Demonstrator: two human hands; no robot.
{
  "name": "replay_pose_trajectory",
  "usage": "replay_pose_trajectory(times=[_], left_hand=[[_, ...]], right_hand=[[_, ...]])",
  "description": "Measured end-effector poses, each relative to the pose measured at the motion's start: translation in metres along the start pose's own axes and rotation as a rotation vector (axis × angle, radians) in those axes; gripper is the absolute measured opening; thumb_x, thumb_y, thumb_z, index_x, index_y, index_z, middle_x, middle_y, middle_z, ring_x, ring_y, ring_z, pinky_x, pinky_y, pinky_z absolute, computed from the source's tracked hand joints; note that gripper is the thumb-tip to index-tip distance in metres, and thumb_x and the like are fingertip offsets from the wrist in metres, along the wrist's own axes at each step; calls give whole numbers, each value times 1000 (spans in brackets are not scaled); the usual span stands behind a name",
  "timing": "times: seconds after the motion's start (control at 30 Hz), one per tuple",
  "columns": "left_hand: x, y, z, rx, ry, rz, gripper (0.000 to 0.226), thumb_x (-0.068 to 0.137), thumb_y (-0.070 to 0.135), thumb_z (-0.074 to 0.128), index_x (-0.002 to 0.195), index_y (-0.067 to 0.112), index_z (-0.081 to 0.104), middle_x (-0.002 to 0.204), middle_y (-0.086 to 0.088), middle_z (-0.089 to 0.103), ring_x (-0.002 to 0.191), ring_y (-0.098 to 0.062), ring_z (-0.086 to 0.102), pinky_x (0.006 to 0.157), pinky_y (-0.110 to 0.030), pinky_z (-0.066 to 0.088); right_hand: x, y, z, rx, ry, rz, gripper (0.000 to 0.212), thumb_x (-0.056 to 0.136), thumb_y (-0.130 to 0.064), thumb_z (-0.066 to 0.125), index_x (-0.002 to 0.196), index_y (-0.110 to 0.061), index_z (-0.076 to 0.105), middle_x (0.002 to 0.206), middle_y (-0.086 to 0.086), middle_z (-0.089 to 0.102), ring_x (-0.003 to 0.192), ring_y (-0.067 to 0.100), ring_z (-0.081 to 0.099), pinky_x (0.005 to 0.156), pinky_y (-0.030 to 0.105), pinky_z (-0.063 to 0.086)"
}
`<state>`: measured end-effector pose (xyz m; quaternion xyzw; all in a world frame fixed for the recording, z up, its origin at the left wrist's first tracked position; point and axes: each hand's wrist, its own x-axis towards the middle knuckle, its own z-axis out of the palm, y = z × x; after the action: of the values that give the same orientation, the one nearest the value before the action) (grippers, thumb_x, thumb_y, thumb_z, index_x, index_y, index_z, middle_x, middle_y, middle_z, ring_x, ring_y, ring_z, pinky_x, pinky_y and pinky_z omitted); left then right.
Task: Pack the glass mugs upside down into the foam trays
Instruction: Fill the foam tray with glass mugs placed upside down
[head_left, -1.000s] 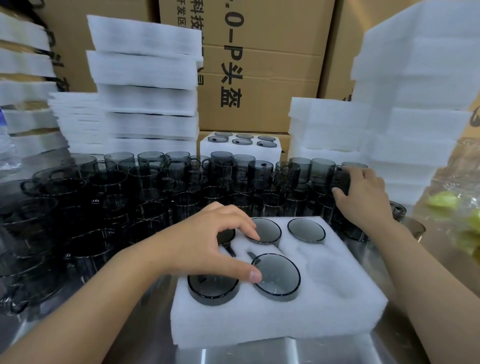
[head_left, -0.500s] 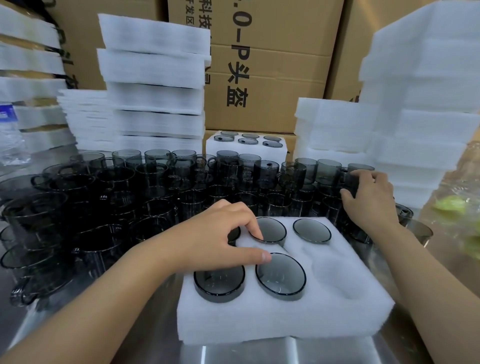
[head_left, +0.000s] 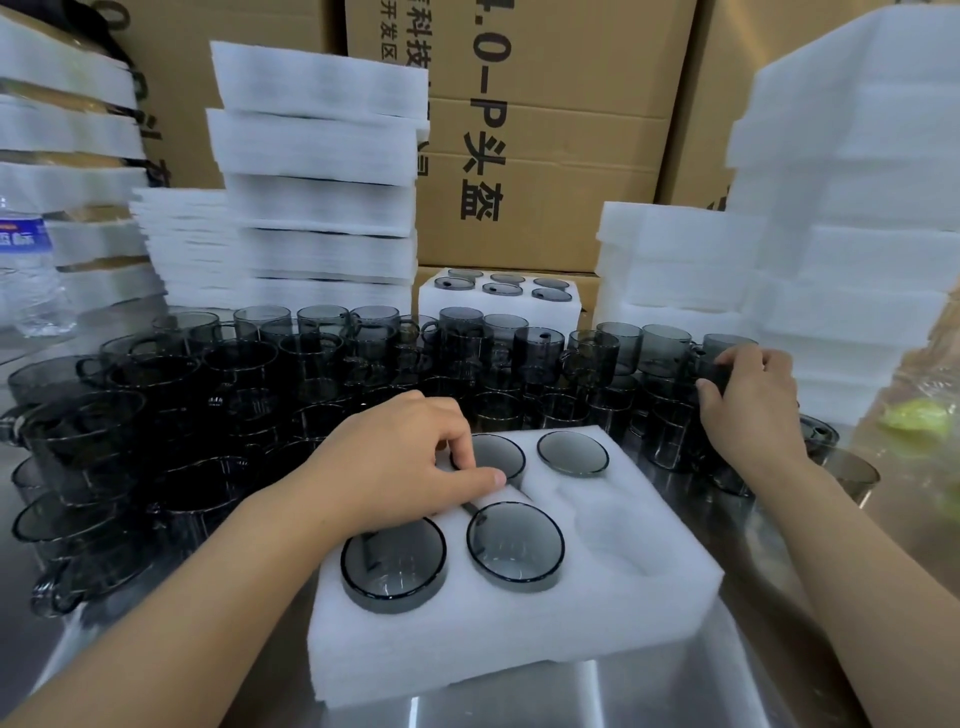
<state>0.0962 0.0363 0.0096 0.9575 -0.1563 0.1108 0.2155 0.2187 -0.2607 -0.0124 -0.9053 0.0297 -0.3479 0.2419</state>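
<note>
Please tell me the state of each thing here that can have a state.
Foam tray: partly filled, front right pocket empty.
Packed mugs: upside down in pockets.
Loose mugs: standing unpacked.
Left hand: resting on the tray.
Right hand: gripping a mug.

Near tray (head_left: 519, 639): four mugs (head_left: 515, 545), two empty pockets (head_left: 618, 535)

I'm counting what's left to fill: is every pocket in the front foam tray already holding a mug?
No, the foam tray has an empty pocket at its near right corner.
</note>
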Motion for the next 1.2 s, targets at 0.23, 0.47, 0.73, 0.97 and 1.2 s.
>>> replay_pose_trajectory(times=[0.23,0.47,0.73,0.97,1.2], left_hand=[[1,-2,0,-51,9,-10,36,68,66,58,63,31,59,85,27,56,90,0,50,86,-36,46],[1,-2,1,-65,26,-10,34,72,62,58,62,29,60,80,19,60,90,-1,52,85,-37,46],[1,-4,3,-205,112,-36,19,74,56,61,83,40,66,86,28,64,84,6,57,70,-20,46],[5,-1,2,-720,169,22,77,64,57,68,133,34,45,95,15,73,94,-1,67,85,-22,49],[1,5,1,-926,66,109,38,81,24,70,115,37,59,111,11,71,105,-7,65,79,-21,55]], right_hand=[[-1,0,-1,5,19,-11,27,90,-6,59,113,4,50,126,28,38,109,46,43,94,46,36],[-2,-18,-15,55,133,-135,24,89,-3,58,109,8,50,123,31,39,109,46,42,96,43,33],[-47,-79,-37,425,-54,-420,19,89,-20,60,91,-25,42,128,-6,29,109,14,47,100,28,39],[-83,-98,-36,477,-273,-836,12,87,-23,63,90,-14,56,136,5,41,126,14,44,97,34,43],[-81,-96,-38,561,-212,-848,58,77,-31,68,128,-26,41,121,-24,41,115,-4,43,95,16,37]])
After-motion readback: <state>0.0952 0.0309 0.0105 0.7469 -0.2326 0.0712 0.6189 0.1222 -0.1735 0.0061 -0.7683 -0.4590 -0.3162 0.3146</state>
